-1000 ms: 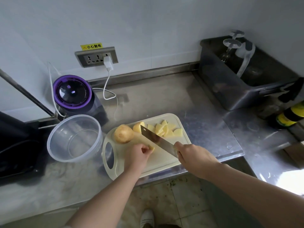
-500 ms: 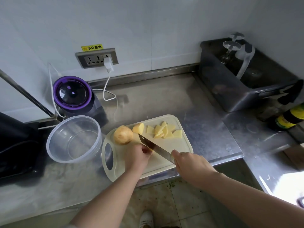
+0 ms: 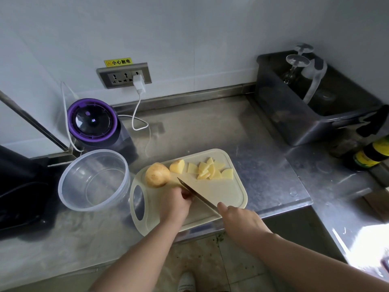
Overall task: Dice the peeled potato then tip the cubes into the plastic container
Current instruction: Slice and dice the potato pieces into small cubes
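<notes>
- Potato (image 3: 157, 174) lies at frame centre on the cutting board (image 3: 229, 194), cut pieces (image 3: 210, 170) to its right.
- Right hand (image 3: 237, 218) fingers wrap the knife (image 3: 195, 193).
- Left hand (image 3: 175, 204) curls beside the blade; its grasp is hidden.
- Plastic container (image 3: 94, 180) sits left of the board.

A person's left hand (image 3: 175, 204) and right hand (image 3: 237, 218), both bare, forearms uncovered as far as seen; one white perforated shoe (image 3: 186, 283) below.

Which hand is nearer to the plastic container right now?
Left. The left hand is over the cutting board, just right of the plastic container. The right hand, gripping the knife, is farther right at the board's near edge.
</notes>
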`<state>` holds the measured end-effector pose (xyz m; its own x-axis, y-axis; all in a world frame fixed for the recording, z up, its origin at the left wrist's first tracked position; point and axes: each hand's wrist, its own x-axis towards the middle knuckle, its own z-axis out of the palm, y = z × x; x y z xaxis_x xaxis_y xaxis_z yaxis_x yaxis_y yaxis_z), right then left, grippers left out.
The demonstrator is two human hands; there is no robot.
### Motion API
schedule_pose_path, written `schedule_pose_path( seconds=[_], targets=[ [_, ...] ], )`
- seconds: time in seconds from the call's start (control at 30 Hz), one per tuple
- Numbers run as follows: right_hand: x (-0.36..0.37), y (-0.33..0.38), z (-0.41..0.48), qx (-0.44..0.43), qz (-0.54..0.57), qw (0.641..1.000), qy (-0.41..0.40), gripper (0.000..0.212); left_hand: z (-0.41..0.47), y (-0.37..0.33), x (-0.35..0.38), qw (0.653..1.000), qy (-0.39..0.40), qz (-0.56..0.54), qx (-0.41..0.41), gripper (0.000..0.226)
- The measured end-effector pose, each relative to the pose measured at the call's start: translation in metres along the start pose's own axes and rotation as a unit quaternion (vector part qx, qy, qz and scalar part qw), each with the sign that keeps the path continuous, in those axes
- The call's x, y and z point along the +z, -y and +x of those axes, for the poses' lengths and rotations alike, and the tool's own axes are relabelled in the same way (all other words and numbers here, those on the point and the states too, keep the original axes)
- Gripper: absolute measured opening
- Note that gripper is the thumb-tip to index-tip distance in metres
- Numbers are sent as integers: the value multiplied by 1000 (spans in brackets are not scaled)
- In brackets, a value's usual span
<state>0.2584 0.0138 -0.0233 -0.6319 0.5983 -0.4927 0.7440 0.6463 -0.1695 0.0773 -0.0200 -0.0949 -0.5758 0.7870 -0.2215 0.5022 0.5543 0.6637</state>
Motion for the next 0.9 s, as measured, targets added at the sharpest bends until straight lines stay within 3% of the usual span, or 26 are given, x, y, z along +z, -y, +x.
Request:
schedule_pose_path(
  seconds=[0.3,0.43,0.53,0.67,0.8,0.9],
  targets=[
    [-6,-17,-16,0,-39,999,24,36,-2,-1,-3,1000,17,-9,-3,14],
    [-37,-35,-24,-21,-53,998,38,23,-3,-4,-10,999,45,2,6,13],
    [-67,-43,-28,-36,-68,997,15,17,1,-6,-17,996,69,39,27,10],
    [-91,-46,-27,-17,-42,999,-17,8,11,-11,-26,977,118,131,120,30],
    [-92,-47,-26,3,-26,999,-31,17,19,-16,-31,948,160,216,170,22],
    [-86,-45,-25,16,3,1000,-25,19,20,-18,-31,949,148,225,164,22]
  ],
)
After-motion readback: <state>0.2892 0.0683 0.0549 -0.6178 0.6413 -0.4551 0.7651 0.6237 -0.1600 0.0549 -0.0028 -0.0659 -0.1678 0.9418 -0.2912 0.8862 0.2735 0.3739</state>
